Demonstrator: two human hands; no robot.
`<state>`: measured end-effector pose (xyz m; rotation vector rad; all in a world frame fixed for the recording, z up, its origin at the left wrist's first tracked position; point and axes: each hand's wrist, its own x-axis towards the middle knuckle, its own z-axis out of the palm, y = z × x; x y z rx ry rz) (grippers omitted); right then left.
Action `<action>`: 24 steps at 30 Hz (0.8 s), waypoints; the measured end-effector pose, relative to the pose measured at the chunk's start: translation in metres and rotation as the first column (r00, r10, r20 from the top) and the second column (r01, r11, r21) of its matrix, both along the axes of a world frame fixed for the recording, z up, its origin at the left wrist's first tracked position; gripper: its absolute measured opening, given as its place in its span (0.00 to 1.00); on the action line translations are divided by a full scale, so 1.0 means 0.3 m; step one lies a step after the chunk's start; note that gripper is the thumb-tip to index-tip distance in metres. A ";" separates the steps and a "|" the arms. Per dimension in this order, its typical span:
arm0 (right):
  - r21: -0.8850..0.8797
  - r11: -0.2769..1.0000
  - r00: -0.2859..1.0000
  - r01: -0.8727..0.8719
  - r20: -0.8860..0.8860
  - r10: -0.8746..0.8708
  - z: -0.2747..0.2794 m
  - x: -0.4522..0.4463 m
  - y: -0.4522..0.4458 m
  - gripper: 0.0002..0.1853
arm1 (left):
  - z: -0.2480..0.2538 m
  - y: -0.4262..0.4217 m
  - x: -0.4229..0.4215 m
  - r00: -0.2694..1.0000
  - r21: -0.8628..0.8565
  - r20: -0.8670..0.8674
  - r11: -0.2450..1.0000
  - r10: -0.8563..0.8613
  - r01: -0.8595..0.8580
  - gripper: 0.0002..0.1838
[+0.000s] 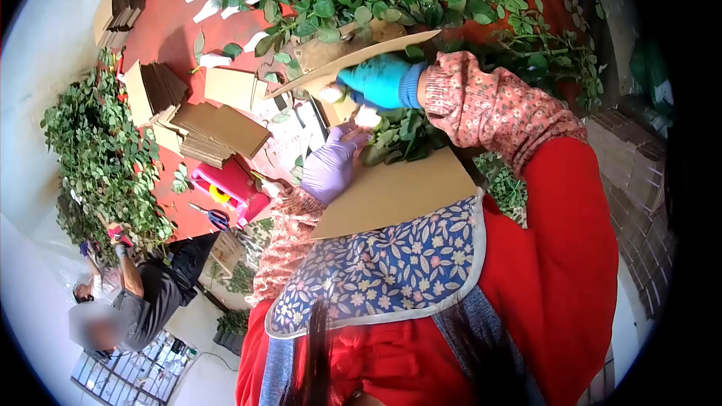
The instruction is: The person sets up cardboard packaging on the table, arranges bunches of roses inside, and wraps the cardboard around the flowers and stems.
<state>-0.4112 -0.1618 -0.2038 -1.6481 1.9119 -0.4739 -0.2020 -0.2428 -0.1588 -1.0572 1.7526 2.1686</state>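
Observation:
My left hand (329,169), in a purple glove, has its fingers curled at the heads of a leafy flower bunch (402,139), by a pale bloom (366,117). The bunch lies on a brown cardboard sheet (406,194) in front of my apron. Just above, my right hand (380,81), in a teal glove, is closed with another pale bloom (331,93) at its fingertips. A second cardboard piece (361,55) rises on edge beyond the right hand; whether that hand touches it I cannot tell. The stems between my hands are partly hidden.
Leafy stems (323,4) cover the far side of the red table (169,11). To the left are stacked cardboard pieces (226,131), a pink tape dispenser (233,188), scissors (214,216) and a heap of foliage (105,143). Another person (150,293) works at lower left.

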 end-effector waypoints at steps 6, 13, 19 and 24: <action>-0.086 0.963 0.937 -0.256 -0.267 0.226 0.017 0.010 0.029 0.14 | 0.033 -0.013 0.011 0.856 -0.631 -0.006 0.666 -0.518 0.398 0.29; -0.049 0.954 0.894 -0.296 -0.366 0.258 0.018 0.055 0.036 0.05 | 0.012 -0.011 0.026 0.858 -0.655 -0.045 0.664 -0.511 0.361 0.27; -0.029 0.954 0.896 -0.297 -0.354 0.268 0.068 0.016 0.032 0.05 | 0.053 -0.033 0.011 0.822 -0.702 0.021 0.577 -0.570 0.418 0.22; -0.024 0.956 0.916 -0.294 -0.293 0.274 0.061 0.012 0.041 0.06 | -0.033 -0.023 0.025 0.861 -0.485 -0.370 0.863 -0.349 0.141 0.20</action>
